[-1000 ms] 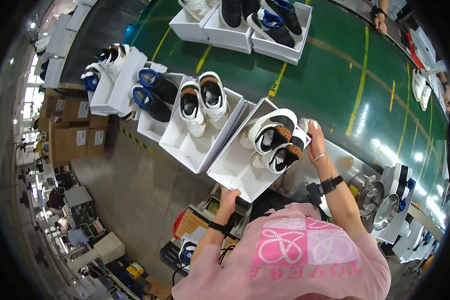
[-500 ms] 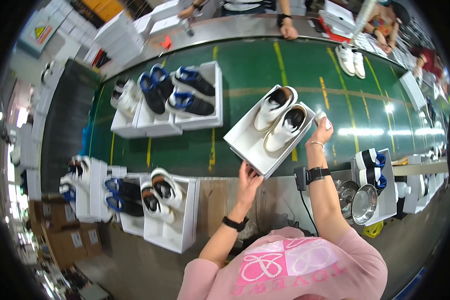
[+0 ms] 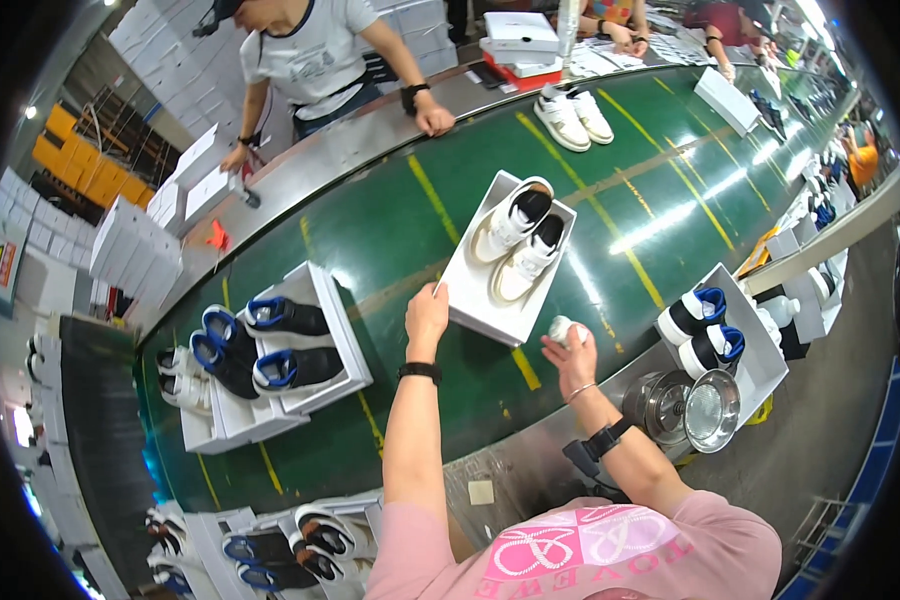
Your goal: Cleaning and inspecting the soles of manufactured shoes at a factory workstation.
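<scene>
On the green conveyor belt (image 3: 400,330) an open white shoebox (image 3: 490,318) sits at a slant with a pair of white sneakers (image 3: 515,245) standing in it, toes toward me. My left hand (image 3: 427,320) grips the left edge of the box near its close corner, fingers partly hidden by the wall. Just off the box's near right corner, my right hand (image 3: 574,365) holds a small white wad (image 3: 560,328) at its fingertips; its material is unclear. That hand is apart from the box.
To the left on the belt, joined boxes (image 3: 325,405) hold black shoes with blue linings. White sneakers (image 3: 573,118) stand loose at the far side. Metal bowls (image 3: 712,410) and a box of black-and-white shoes (image 3: 705,328) are at right. Across the belt, a person (image 3: 315,60) stands.
The view has swung round. My left hand has shifted from the box's near end to its left edge. My right hand has come from beside the box's right wall to its near corner, wad still held.
</scene>
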Tool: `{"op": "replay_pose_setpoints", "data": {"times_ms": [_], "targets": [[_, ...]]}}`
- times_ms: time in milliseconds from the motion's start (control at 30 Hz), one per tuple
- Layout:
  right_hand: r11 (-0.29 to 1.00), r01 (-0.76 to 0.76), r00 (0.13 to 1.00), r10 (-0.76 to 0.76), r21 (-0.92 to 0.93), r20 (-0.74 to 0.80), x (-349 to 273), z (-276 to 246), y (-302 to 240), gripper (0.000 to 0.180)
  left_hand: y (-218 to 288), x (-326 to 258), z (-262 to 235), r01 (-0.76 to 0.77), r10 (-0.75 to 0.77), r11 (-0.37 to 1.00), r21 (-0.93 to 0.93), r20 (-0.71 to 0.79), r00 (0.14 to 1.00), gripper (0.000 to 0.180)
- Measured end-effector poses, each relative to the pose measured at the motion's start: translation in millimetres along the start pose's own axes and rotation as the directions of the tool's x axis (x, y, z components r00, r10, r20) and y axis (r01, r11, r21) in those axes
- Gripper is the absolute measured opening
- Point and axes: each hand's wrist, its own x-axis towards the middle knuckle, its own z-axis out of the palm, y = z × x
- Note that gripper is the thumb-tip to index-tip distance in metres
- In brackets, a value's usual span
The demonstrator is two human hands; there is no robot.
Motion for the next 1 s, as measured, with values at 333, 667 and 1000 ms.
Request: {"op": "replay_pose_setpoints", "data": {"times_ms": [333,667,1000], "targets": [[0.998,0.055,0.997,-0.056,0.012,0.061,87.4,65.3,-21.0,0.035,-20.3,-50.0,33.1,-0.111,0.175,0.974,0.198,-0.345,0.922,0.036],[0.925,0.354,0.934,-0.357,-0.14,0.002,39.2,36.4,-25.7,0.028,119.4,-16.0,3.5,-0.512,0.709,0.611,0.604,-0.129,0.693,0.063],[0.928,0.277,0.958,-0.248,-0.248,0.14,-67.4,-32.0,-28.8,0.025,110.5,63.3,93.3,-0.39,0.688,0.325,0.861,0.068,0.723,0.024]]}}
